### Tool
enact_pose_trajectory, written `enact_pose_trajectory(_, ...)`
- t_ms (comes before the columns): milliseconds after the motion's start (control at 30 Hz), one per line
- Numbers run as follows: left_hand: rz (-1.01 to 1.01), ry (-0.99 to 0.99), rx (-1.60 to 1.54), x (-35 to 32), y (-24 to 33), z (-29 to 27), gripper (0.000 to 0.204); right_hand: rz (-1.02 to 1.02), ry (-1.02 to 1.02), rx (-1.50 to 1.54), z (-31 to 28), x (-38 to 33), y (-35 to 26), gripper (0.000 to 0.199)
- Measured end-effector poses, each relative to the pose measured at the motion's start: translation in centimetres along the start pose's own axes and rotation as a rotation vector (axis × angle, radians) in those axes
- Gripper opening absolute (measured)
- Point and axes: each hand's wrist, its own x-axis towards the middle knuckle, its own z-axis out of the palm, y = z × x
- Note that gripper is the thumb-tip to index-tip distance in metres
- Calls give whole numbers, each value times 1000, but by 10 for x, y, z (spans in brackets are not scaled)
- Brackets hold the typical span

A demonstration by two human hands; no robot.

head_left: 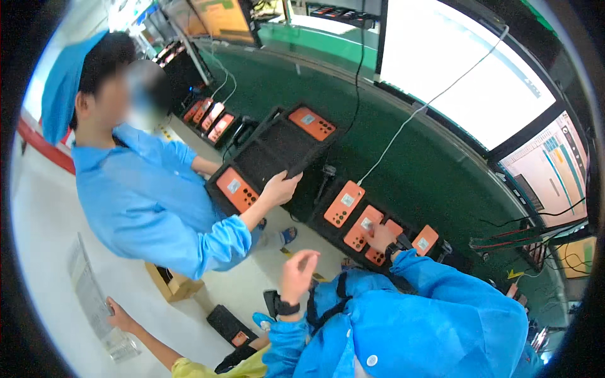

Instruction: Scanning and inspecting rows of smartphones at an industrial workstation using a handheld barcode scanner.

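My left hand (pixel 299 275) is raised in front of my body, its fingers loosely bent and apart with nothing between them. A dark band circles its wrist. My right hand (pixel 381 238) reaches to a black tray (pixel 320 217) beside the bench, its fingers closed at the edge of an orange phone (pixel 360 230). This phone lies back side up, with a pale label and dark camera rings. More orange phones lie around it: one (pixel 343 203) on the left, with a white cable at its top, and one (pixel 424 240) on the right. Another phone under my hand is partly hidden.
A co-worker in blue (pixel 157 201) at the left holds a black tray (pixel 271 148) with two orange phones. A yellow-sleeved arm (pixel 151 343) enters at lower left with a clear sheet. A white cable (pixel 409 120) hangs before the monitor (pixel 460 63). A cardboard box (pixel 173 286) stands on the floor.
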Motion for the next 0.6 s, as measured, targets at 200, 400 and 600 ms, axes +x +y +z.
enact_pose_trajectory(200, -111, -74, -26, -6, 36, 49, 20, 4, -346, 96, 3, 6, 33, 65)
enact_pose_trajectory(400, -137, -48, 11, -16, 24, 65, 21, -64, -379, 277, 16, -10, 28, 82)
enact_pose_trajectory(600, -277, 61, -89, -44, -19, 59, 25, 133, -559, 711, 23, -27, -13, 75)
